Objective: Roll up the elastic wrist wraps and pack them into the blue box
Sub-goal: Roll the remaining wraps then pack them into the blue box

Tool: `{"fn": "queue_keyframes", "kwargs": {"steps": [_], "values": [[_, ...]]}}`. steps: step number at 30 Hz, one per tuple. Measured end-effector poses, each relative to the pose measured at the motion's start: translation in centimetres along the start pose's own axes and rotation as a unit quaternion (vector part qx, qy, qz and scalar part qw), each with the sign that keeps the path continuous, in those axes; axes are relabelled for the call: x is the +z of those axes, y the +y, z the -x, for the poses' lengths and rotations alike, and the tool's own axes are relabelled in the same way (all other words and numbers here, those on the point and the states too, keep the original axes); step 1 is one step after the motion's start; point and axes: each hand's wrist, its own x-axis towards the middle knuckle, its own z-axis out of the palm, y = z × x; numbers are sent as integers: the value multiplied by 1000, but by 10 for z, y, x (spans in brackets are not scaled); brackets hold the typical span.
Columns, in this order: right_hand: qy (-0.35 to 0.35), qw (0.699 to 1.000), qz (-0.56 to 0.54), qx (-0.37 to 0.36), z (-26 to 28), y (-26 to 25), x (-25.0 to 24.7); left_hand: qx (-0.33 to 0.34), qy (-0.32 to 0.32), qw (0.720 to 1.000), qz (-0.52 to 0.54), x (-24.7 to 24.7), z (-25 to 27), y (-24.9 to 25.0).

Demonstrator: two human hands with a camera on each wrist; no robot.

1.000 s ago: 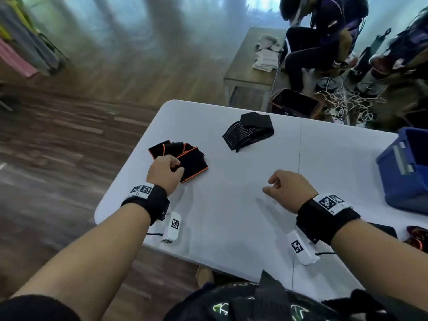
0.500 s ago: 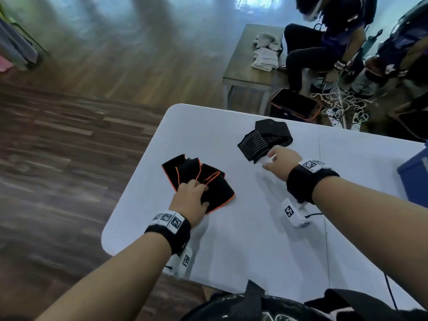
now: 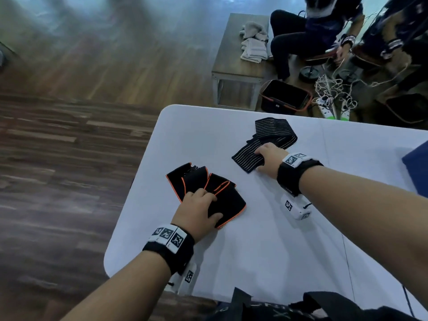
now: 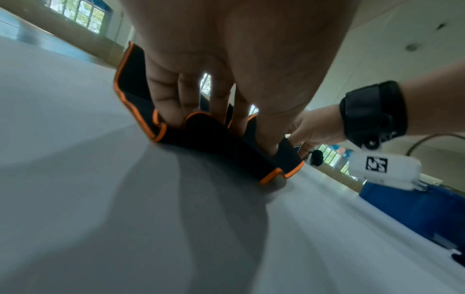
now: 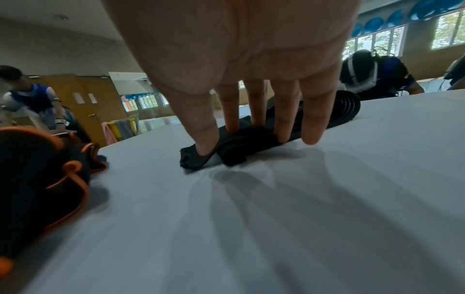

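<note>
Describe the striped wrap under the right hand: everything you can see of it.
The striped wrap is a black elastic band with thin pale lines running along it, ribbed and stretchy-looking. It is not rolled: it lies loosely folded in overlapping layers on the white table, beyond the orange-edged wrap. Its far end forms a thicker fold; its near end lies flat. The right hand presses on the near end, thumb and fingers on the fabric, little finger off it.

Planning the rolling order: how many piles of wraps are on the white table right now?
2. The orange-trimmed pile lies near the table's left edge under the left hand; the striped pile lies farther back under the right hand. Wraps per pile cannot be told.
</note>
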Motion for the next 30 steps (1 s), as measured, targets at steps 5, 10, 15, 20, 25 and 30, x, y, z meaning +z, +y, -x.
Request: {"fn": "queue_keyframes", "kwargs": {"steps": [5, 10, 15, 20, 25, 30], "values": [[-3, 1000, -9, -12, 38, 10, 14, 29, 29, 999, -15, -27, -38, 21], [16, 998, -44, 36, 69, 24, 31, 113, 3, 990, -84, -27, -77, 68], [65, 984, -137, 94, 82, 37, 42, 147, -74, 977, -132, -4, -85, 90], [122, 963, -219, 96, 95, 44, 39, 137, -13, 985, -105, 4, -79, 85], [177, 942, -281, 53, 110, 44, 13, 155, 18, 986, -55, -4, -87, 103], [206, 932, -296, 31, 114, 54, -14, 184, 117, 974, 60, -17, -97, 127]]}}
